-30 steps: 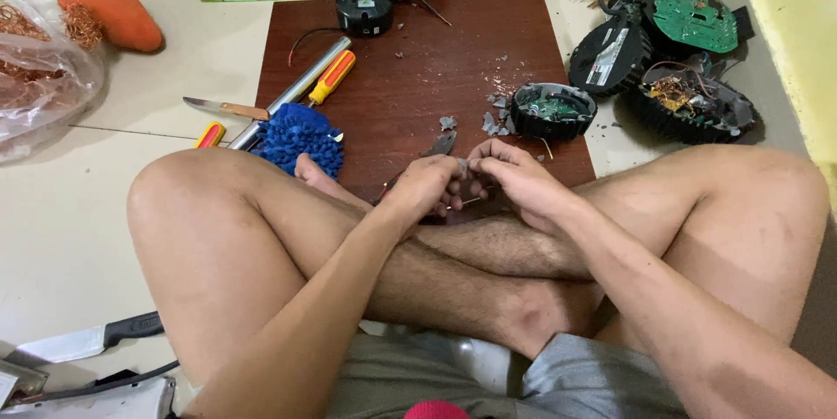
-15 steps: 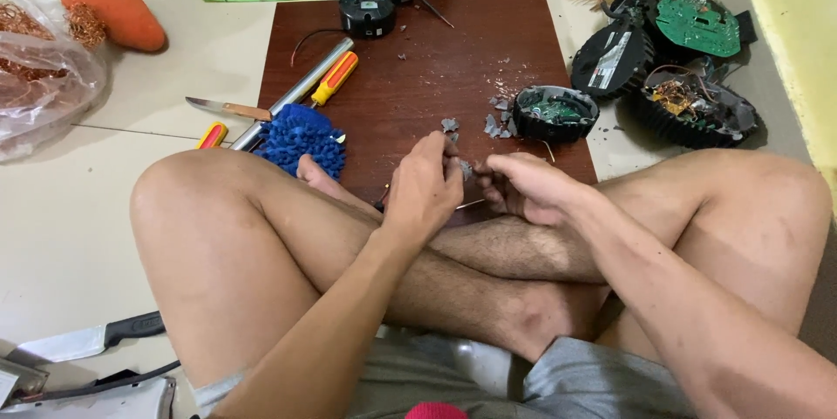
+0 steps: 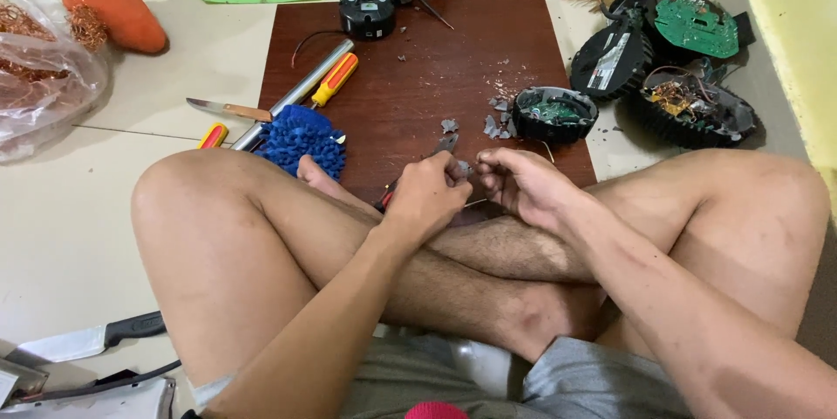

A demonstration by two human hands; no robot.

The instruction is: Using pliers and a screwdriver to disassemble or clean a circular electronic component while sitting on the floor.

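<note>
Grey pliers (image 3: 445, 145) jut up from the left hand's (image 3: 425, 201) closed grip; right hand (image 3: 523, 185) pinches a thin wire (image 3: 476, 203).

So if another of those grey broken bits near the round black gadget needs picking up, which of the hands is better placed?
Probably the right hand. It sits closer to the grey plastic fragments beside the open round black device, and seems to pinch only a thin wire. The left hand appears busy gripping red-handled pliers.
</note>
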